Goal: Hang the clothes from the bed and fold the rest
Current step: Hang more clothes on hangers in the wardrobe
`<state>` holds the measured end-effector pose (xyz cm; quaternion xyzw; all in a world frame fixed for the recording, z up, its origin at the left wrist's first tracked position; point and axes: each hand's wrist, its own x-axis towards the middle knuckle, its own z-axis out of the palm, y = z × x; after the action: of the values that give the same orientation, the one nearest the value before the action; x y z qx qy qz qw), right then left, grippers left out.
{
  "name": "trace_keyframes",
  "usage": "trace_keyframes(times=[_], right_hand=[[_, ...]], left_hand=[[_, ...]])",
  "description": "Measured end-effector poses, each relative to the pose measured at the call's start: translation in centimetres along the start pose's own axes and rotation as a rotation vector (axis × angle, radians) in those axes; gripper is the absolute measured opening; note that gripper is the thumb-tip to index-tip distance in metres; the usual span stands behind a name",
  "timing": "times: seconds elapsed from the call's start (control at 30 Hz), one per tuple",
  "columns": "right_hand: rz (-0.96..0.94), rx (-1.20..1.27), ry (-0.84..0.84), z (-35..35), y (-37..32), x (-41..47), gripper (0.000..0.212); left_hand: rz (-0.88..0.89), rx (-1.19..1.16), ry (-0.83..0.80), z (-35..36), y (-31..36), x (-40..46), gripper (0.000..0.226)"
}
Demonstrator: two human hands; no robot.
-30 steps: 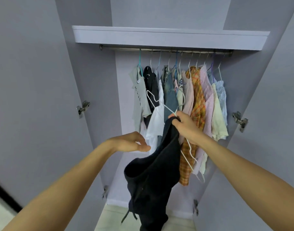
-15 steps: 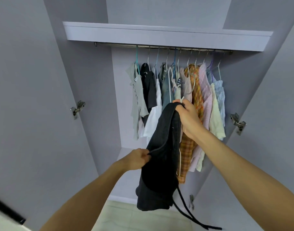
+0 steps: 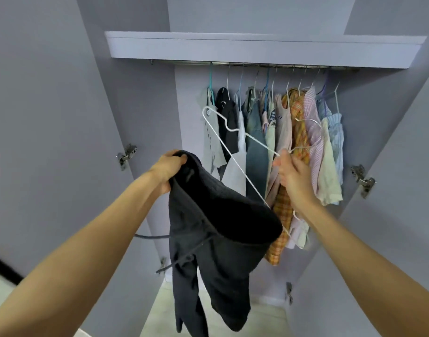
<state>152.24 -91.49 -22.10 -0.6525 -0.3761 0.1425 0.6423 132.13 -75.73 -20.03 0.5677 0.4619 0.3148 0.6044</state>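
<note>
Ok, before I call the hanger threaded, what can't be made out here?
Head view only:
- white hanger: its lower end is hidden behind the dark garment, so whether it sits inside is unclear.
- right hand: seen from behind, so its grip on the wire is hidden.
- left hand: fingertips buried in the fabric.
- garment's lower end: cut off by the bottom edge.
- rail: mostly hidden under the shelf.

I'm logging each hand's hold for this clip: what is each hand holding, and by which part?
The left hand grips the black trousers by the waistband. The right hand pinches the white wire hanger near its neck, hook pointing up-left.
</note>
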Motion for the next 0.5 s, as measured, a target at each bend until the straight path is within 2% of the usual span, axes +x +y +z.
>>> trace_keyframes(times=[0.07, 0.1, 0.27, 0.5], right_hand=[[-0.067, 0.097, 0.258, 1.6, -0.8, -0.6, 0.041], [-0.055, 0.207, 0.311, 2.3, -1.4, -0.8, 0.042], [0.048, 0.588, 0.346, 5.3, -4.3, 0.1, 0.042], [0.132, 0.72, 0.364, 5.9, -6.8, 1.9, 0.04]], left_hand=[[-0.083, 0.01, -0.017, 0.6, 0.9, -0.2, 0.013], [-0.112, 0.032, -0.021, 0.9, 1.2, -0.4, 0.014], [-0.21, 0.113, 0.027, 1.0, 1.9, -0.6, 0.014], [-0.2, 0.223, 0.095, -1.1, 2.6, -1.3, 0.021]])
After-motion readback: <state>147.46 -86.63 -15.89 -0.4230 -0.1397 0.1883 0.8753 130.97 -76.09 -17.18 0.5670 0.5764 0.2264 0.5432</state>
